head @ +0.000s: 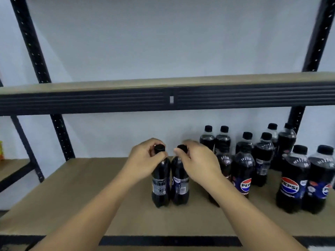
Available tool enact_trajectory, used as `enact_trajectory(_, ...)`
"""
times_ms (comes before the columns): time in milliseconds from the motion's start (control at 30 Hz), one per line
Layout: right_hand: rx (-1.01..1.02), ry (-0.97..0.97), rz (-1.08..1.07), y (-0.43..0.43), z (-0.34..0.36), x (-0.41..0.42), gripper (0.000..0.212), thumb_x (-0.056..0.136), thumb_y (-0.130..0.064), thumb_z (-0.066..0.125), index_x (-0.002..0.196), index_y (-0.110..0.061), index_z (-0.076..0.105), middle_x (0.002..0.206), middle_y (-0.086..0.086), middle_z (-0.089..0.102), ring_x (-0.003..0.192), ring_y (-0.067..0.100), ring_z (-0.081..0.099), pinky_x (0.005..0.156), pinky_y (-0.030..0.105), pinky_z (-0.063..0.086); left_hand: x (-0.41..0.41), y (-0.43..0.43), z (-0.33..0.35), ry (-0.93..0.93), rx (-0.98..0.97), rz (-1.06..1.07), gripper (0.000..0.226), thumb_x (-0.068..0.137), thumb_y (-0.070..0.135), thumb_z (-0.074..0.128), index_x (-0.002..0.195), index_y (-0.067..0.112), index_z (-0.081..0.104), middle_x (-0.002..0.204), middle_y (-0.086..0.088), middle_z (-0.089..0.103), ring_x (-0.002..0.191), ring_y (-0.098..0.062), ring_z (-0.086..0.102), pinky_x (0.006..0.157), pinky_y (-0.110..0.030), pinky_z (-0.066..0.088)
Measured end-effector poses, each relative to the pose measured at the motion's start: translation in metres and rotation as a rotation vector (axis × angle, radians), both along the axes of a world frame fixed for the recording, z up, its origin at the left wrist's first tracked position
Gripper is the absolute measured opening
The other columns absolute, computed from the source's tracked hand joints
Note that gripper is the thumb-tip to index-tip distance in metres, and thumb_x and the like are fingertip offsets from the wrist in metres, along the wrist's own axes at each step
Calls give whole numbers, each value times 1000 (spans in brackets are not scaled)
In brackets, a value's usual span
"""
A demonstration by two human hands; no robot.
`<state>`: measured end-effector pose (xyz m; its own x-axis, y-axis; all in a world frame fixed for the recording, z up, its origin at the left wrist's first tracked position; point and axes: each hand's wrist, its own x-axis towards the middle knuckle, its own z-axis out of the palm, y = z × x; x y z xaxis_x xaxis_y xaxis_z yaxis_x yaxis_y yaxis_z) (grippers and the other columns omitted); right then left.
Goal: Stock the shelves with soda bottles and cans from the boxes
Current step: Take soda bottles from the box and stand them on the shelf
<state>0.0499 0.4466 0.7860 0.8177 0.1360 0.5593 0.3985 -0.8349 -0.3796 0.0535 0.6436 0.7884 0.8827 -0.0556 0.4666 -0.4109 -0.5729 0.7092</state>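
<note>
My left hand (145, 160) pinches the cap of the left bottle (160, 183), my right hand (198, 161) the cap of the right bottle (180, 185) — both stand touching on the shelf (90, 196), left of the stocked bottles (262, 156). I judge this the set-down; next, let go upward without tipping either.

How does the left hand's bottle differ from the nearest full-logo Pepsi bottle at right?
The left hand grips the held bottle by its cap; the logo bottle is untouched. The held bottle shows its label's back; the logo bottle, its logo. Both stand upright with black caps.
</note>
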Motion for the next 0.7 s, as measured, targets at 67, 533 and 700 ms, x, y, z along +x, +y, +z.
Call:
enact_trajectory(67, 1, 19, -50, 6, -2, 17, 47, 100, -60, 44, 118, -21, 62, 95, -5, 63, 87, 19, 63, 64, 33, 48, 24, 5, -3, 34, 8, -25, 14, 83, 32, 77, 94, 37, 70, 78, 8, 68, 73, -11, 60, 70, -28, 50)
enact_trajectory(533, 267, 68, -138, 15, -58, 47, 65, 100, -51, 54, 153, -22, 31, 141, -6, 49, 130, 11, 48, 105, 27, 44, 96, 7, -58, -137, 38, -194, 27, 90, 71, 53, 94, 46, 62, 93, 14, 57, 87, 3, 58, 72, -13, 40)
enact_trajectory(700, 465, 293, -101, 17, -115, 30, 73, 102, -29, 58, 159, -37, 13, 121, -24, 59, 111, -7, 58, 101, 21, 45, 96, 24, -131, 92, 80, -308, 66, 79, 85, 54, 130, 44, 50, 114, 14, 63, 102, -5, 61, 82, -26, 48)
